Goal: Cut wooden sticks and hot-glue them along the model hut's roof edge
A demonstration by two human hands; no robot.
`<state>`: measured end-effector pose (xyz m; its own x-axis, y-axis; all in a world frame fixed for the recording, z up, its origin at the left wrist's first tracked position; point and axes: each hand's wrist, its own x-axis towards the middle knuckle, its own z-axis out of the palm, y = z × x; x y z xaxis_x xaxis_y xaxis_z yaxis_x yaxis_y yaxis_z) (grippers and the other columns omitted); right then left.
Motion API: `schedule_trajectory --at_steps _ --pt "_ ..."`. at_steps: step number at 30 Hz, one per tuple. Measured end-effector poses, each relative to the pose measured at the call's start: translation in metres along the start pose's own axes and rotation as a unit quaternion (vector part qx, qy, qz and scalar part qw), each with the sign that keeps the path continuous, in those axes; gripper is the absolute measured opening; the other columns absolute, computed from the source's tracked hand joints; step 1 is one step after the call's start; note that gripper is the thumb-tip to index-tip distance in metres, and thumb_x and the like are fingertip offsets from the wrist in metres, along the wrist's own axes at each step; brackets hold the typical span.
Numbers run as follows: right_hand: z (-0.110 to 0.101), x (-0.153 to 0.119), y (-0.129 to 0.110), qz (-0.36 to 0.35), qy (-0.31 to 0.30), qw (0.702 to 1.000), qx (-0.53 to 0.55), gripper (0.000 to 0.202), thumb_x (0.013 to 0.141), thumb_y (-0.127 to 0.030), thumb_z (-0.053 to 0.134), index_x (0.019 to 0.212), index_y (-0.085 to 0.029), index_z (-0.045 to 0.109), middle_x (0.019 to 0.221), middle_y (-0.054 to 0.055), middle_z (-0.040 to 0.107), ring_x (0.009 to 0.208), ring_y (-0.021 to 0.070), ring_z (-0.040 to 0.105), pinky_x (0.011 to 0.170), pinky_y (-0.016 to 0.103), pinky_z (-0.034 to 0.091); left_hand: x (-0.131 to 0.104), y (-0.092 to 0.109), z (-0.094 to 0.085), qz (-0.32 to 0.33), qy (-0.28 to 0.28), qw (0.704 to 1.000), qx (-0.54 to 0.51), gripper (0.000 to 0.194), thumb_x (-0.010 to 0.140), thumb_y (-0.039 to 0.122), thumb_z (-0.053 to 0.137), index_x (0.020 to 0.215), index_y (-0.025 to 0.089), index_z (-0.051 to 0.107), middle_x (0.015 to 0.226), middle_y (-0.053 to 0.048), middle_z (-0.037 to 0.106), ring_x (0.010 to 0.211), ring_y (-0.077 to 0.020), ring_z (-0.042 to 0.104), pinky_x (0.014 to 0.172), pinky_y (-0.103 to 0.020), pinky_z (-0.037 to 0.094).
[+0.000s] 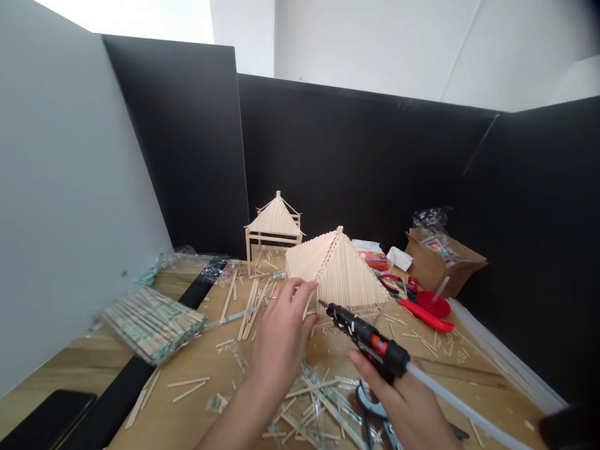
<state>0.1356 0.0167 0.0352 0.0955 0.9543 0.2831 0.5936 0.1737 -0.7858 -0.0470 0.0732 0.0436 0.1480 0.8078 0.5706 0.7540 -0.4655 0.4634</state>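
Black glue gun [359, 332] clasped by right hand [407, 400]; half-open left hand [282, 325] touches stick model [351, 275].

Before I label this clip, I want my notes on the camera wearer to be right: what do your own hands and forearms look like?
My left hand is ungloved, with a thin ring on one finger and no sleeve on the forearm as far as it shows. My right hand is ungloved too, with no ring, cuff or markings in sight.
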Motion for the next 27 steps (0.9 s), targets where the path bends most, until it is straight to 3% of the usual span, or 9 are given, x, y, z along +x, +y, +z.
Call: schedule_trajectory --at_steps 3,10,18,22,27 --pt "0.001 0.002 -0.007 0.013 0.007 1.0 0.012 0.043 0.083 -0.06 0.058 0.081 -0.019 0.069 0.071 0.003 0.069 0.068 0.0207 0.065 0.053 0.025 0.048 0.0 -0.001 0.0 0.0 0.001 1.0 0.0 0.049 0.08 0.003 0.064 0.118 0.028 0.048 0.121 -0.004 0.057 0.107 -0.0257 0.059 0.084 -0.04 0.052" --pt "0.001 0.009 -0.008 -0.018 -0.023 1.0 0.008 0.04 0.088 -0.057 0.054 0.084 -0.02 0.068 0.073 0.004 0.071 0.069 0.0212 0.066 0.067 0.027 0.053 0.001 -0.002 0.002 0.007 0.012 1.0 0.002 0.051 0.078 0.003 0.067 0.119 0.029 0.048 0.12 -0.004 0.058 0.107 -0.0259 0.06 0.082 -0.038 0.052" --pt "0.002 0.012 -0.011 -0.026 -0.015 0.999 -0.028 0.039 0.089 -0.056 0.052 0.082 -0.02 0.066 0.073 0.003 0.07 0.07 0.0209 0.066 0.061 0.026 0.051 0.0 0.0 0.001 0.01 0.009 1.0 -0.001 0.05 0.079 0.001 0.066 0.118 0.028 0.048 0.119 -0.004 0.058 0.106 -0.0245 0.059 0.084 -0.038 0.051" --pt "0.002 0.009 -0.01 -0.028 -0.008 0.999 -0.026 0.041 0.088 -0.059 0.052 0.083 -0.021 0.067 0.07 0.004 0.07 0.071 0.0224 0.067 0.059 0.026 0.051 0.001 -0.003 0.003 0.018 0.015 1.0 -0.003 0.051 0.079 0.002 0.067 0.119 0.028 0.048 0.119 -0.005 0.058 0.106 -0.025 0.06 0.081 -0.038 0.052" --pt "0.0 -0.002 -0.011 0.003 0.002 1.0 -0.017 0.043 0.085 -0.061 0.054 0.081 -0.021 0.069 0.073 0.003 0.072 0.07 0.0213 0.066 0.067 0.027 0.051 0.001 -0.002 0.002 0.016 0.015 1.0 0.004 0.052 0.078 0.002 0.067 0.119 0.028 0.049 0.119 -0.005 0.059 0.107 -0.0262 0.06 0.082 -0.038 0.053"
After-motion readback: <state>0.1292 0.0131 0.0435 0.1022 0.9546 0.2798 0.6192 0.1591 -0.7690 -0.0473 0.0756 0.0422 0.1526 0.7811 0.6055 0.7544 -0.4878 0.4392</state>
